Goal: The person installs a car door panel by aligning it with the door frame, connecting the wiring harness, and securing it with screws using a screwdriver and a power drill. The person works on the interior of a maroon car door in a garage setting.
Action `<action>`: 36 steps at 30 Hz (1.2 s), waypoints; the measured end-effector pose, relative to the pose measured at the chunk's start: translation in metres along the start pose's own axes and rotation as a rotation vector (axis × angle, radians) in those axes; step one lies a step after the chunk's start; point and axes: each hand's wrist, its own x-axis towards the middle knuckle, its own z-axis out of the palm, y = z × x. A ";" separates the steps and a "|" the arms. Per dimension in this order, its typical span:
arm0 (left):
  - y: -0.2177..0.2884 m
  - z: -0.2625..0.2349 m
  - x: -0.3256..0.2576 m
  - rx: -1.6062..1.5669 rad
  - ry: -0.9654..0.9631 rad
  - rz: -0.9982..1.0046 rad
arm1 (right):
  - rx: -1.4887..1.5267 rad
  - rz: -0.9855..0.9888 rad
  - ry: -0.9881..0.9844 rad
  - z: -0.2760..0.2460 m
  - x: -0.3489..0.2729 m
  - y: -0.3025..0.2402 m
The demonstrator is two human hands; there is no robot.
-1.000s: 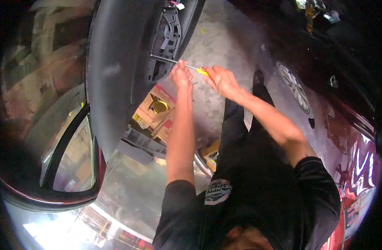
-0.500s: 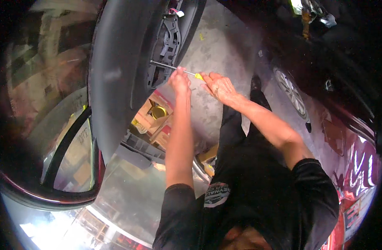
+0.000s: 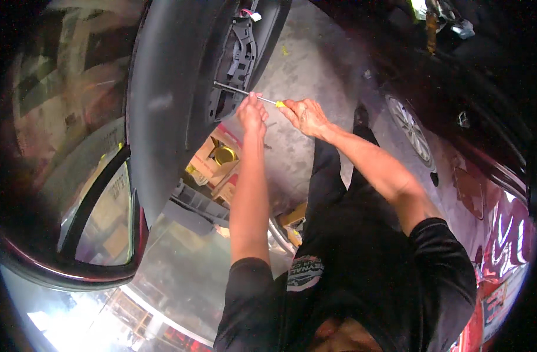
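Note:
A long thin screwdriver point(image 3: 268, 101) with a yellow handle lies nearly level across the view, its far end at the recess of a dark grey car door panel point(image 3: 163, 100). My right hand point(image 3: 309, 117) is closed round the handle, hiding most of it. Farther along, the fingers of my left hand point(image 3: 252, 116) pinch the metal shaft beside the panel's edge. Inside the recess a grey ribbed plastic frame point(image 3: 243, 50) is exposed. A white connector point(image 3: 256, 17) with a pinkish wire shows at its upper end. What the screwdriver's tip touches is too small to make out.
Left of the panel is the door's window glass point(image 3: 63, 88), with a side mirror or window frame point(image 3: 98, 273) below. Cardboard boxes point(image 3: 205, 163) and a round yellow tin point(image 3: 224, 155) sit under the door. On the right stands a dark red car body with a wheel point(image 3: 408, 129).
My right hand's fingers have turned and curled more tightly round the handle. My left hand still pinches the shaft, and the screwdriver keeps nearly the same place.

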 end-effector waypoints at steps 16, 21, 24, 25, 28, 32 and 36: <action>-0.221 -0.123 -0.129 0.312 -0.020 -0.294 | 0.220 0.100 -0.122 -0.020 0.010 0.010; -0.264 -0.185 -0.229 -0.005 0.102 -0.123 | 0.261 0.244 -0.115 -0.038 -0.024 0.017; -0.339 -0.202 -0.288 -0.378 0.345 -0.078 | 0.290 0.188 -0.147 -0.030 -0.073 0.052; -0.383 -0.208 -0.307 -0.525 0.451 -0.068 | 0.301 0.236 -0.259 -0.031 -0.091 0.059; -0.438 -0.154 -0.369 -0.521 0.669 -0.099 | -0.015 0.099 -0.530 -0.046 -0.131 0.119; -0.479 -0.069 -0.464 -0.889 0.848 -0.377 | -0.235 0.349 -0.814 -0.064 -0.193 0.152; -0.548 0.014 -0.532 -1.039 1.044 -0.574 | -0.484 0.347 -1.040 -0.067 -0.204 0.167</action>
